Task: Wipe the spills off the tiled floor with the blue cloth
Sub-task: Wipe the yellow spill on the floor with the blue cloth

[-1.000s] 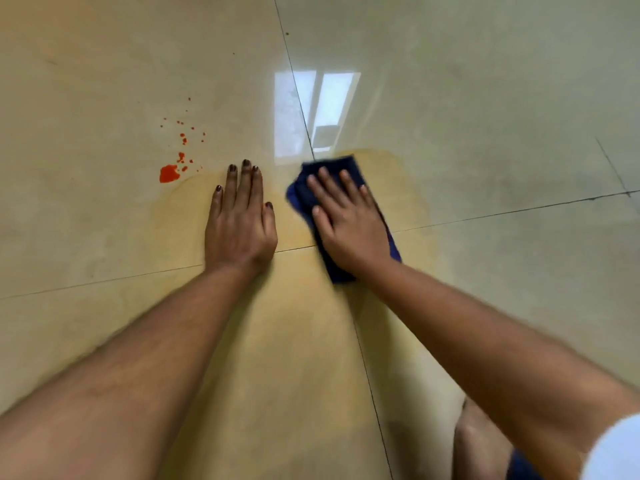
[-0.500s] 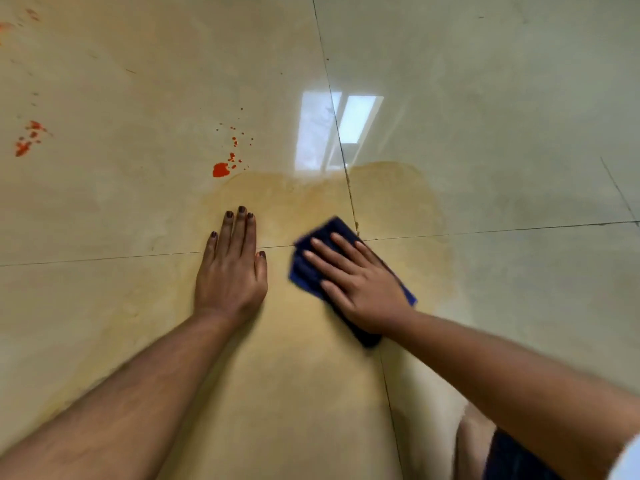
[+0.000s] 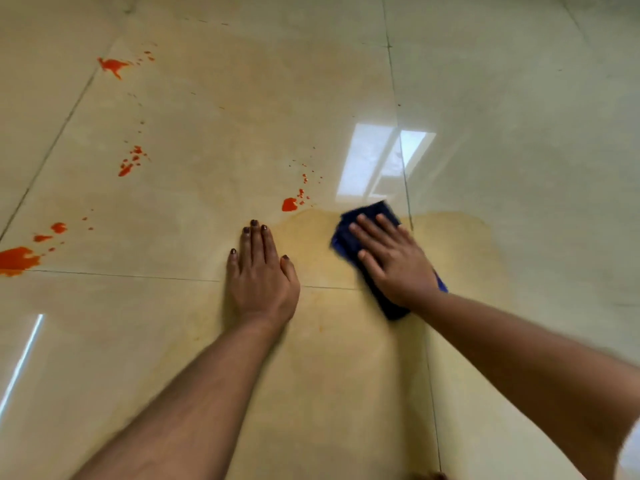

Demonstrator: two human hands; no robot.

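My right hand (image 3: 393, 259) lies flat on the folded dark blue cloth (image 3: 372, 213) and presses it onto the glossy beige tiled floor (image 3: 519, 168). The cloth sits at the far edge of a wide yellowish smear (image 3: 329, 358) spread around both hands. My left hand (image 3: 259, 271) rests flat on the floor to the left of the cloth, fingers together, holding nothing. A small red splash (image 3: 289, 204) lies just beyond the smear, between the two hands.
More red spills dot the floor to the left: a large one (image 3: 17, 259) at the left edge, a cluster (image 3: 130, 162) further out, and a streak (image 3: 112, 65) at the far left. Dark grout lines cross the tiles. A window reflection (image 3: 377, 164) shines beyond the cloth.
My right hand has pushed the cloth forward, away from me, after pulling it back. The view has tilted up, bringing more red spills into sight on the left. My left hand stays planted.
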